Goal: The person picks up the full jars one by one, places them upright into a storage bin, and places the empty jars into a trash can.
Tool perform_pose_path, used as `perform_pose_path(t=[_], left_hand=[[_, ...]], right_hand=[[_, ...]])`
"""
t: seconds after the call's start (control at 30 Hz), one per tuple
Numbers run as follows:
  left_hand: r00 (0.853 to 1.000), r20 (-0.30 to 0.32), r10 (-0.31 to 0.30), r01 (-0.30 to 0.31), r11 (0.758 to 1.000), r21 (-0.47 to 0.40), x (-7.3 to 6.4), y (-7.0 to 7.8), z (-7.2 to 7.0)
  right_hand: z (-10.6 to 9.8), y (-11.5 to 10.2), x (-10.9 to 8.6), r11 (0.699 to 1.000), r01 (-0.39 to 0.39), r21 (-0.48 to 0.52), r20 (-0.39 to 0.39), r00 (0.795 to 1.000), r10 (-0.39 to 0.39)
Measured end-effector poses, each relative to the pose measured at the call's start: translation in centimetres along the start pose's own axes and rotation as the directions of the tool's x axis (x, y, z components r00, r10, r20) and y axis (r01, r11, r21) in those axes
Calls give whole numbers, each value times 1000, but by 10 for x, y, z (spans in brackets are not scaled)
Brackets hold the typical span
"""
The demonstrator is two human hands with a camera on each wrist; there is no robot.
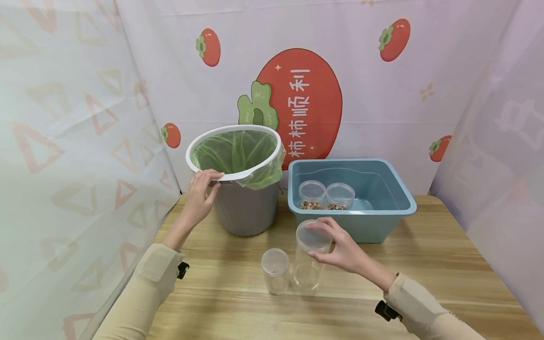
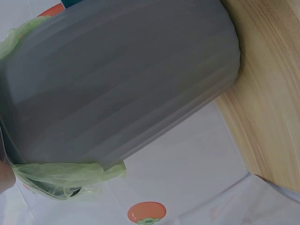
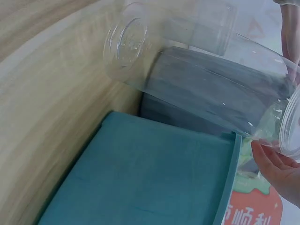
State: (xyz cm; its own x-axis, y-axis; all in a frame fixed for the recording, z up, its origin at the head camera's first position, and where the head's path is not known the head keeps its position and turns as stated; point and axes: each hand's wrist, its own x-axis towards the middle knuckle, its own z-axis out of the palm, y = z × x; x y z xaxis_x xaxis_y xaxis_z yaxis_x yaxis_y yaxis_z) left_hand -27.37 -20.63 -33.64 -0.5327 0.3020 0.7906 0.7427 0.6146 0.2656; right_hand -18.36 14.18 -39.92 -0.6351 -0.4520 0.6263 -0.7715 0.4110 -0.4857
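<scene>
A grey trash can (image 1: pixel 246 212) with a white rim and a green bag liner (image 1: pixel 238 151) stands at the back left. My left hand (image 1: pixel 199 194) grips its front rim, fingers over the top and thumb below. In the left wrist view, the can's grey side (image 2: pixel 117 84) fills most of the picture. A tall clear plastic jar (image 1: pixel 307 271) with a lid is held near its top by my right hand (image 1: pixel 342 248). The right wrist view shows that jar (image 3: pixel 201 89) lying across the picture, fingers at its lid end. Its inside looks empty.
A shorter clear jar (image 1: pixel 275 274) stands on the wooden table just left of the tall one. Behind them is a blue bin (image 1: pixel 361 226), holding two clear jars (image 1: pixel 312 191) with brown nut-like pieces in the bottom. Printed cloth walls (image 1: pixel 357 28) enclose the table.
</scene>
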Motion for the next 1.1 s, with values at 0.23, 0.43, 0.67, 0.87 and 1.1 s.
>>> perform_pose_path(t=[0.23, 0.43, 0.67, 0.87, 1.1], left_hand=[[1000, 2, 2, -2, 1000, 3, 0, 0, 0], [1000, 4, -1, 1, 1000, 5, 0, 0, 0], [1000, 3, -3, 3, 1000, 10, 0, 0, 0], [1000, 7, 3, -3, 1000, 7, 1, 2, -1], [1000, 18, -8, 8, 1000, 8, 0, 1, -1]], right_hand=[[-10, -4, 8, 1000, -2, 13, -55, 998, 3], [-23, -3, 15, 999, 42, -7, -123, 992, -43], [-37, -2, 22, 997, 82, 14, -170, 982, -79], [-49, -7, 30, 992, 125, 12, -220, 968, -120], [-63, -16, 39, 987, 156, 33, -266, 954, -142]])
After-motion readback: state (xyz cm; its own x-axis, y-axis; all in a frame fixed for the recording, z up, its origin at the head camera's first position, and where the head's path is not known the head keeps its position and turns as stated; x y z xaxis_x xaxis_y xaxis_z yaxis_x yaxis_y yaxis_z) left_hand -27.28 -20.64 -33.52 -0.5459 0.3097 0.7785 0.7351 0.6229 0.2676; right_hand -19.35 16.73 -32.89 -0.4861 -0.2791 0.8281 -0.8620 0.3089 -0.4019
